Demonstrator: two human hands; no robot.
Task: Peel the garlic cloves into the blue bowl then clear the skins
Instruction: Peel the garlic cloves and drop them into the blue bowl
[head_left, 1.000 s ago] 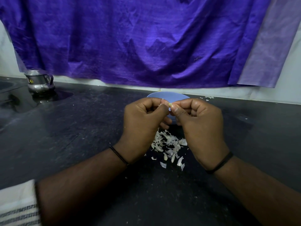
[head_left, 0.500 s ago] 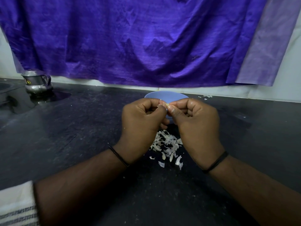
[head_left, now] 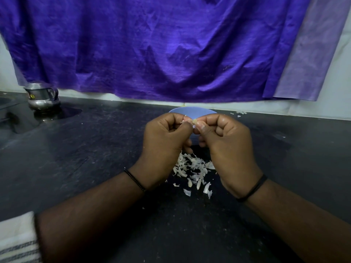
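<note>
Above papery skins (head_left: 191,168), both hands' curled fingers (head_left: 206,128) pinch a small clove (head_left: 194,121).

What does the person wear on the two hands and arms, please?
The left hand has a thin black beaded band at the wrist; a white sleeve with grey stripes shows at the elbow. The right hand has a plain black band at the wrist. Both forearms are bare; no rings are visible.

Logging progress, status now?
Left hand and right hand pinch garlic clove. Blue bowl behind. Skins piled beneath.
</note>
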